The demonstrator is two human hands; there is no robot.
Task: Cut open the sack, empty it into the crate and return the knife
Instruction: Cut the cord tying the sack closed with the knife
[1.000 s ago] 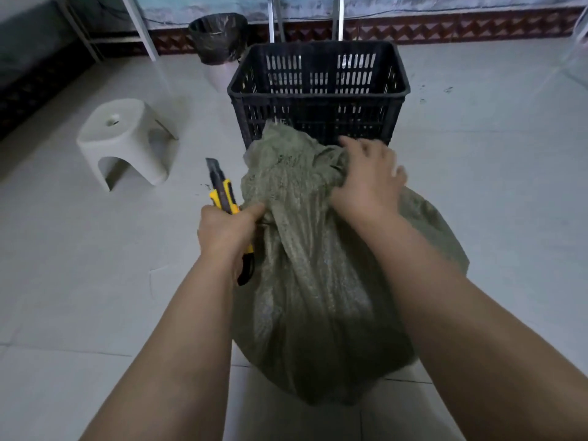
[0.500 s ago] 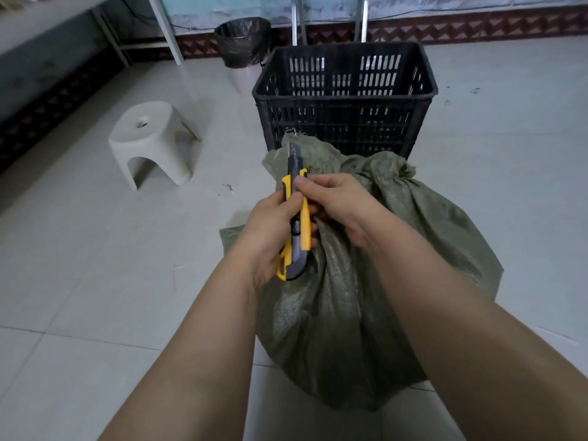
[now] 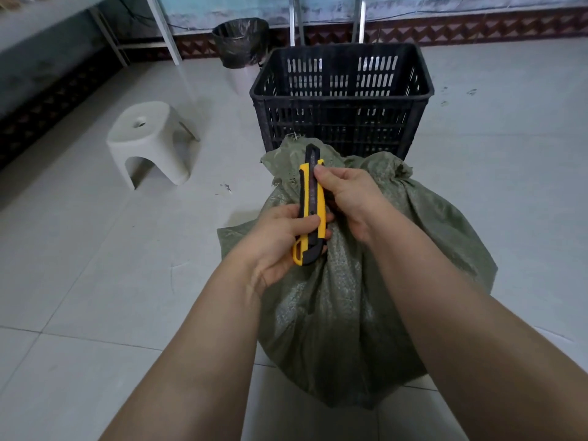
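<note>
1. The floor (image 3: 95, 281) is pale glossy tile with thin grout lines. A band of dark red patterned skirting (image 3: 477, 27) runs along the foot of the far wall.
2. A low white plastic stool (image 3: 149, 138) with a hole in its seat stands to the left. A round waste bin (image 3: 241, 43) lined with a black bag stands near the wall, beside slanted white metal legs (image 3: 162, 30).
3. A black slotted plastic crate (image 3: 340, 100) stands upright on the floor at centre.
4. A full olive-green woven sack (image 3: 350, 297) sits on the tiles just in front of the crate, its bunched neck towards the crate's near wall. Whether they touch cannot be told.
5. A yellow-and-black utility knife (image 3: 312, 205) is held upright above the sack's neck, tip pointing away.
6. The left hand (image 3: 280, 246) grips the lower handle, fingers curled round it and thumb laid across the yellow face.
7. The right hand (image 3: 346, 198) pinches the upper body, thumb tip near the top and fingers curled behind.
8. Whether the blade is out cannot be told.
</note>
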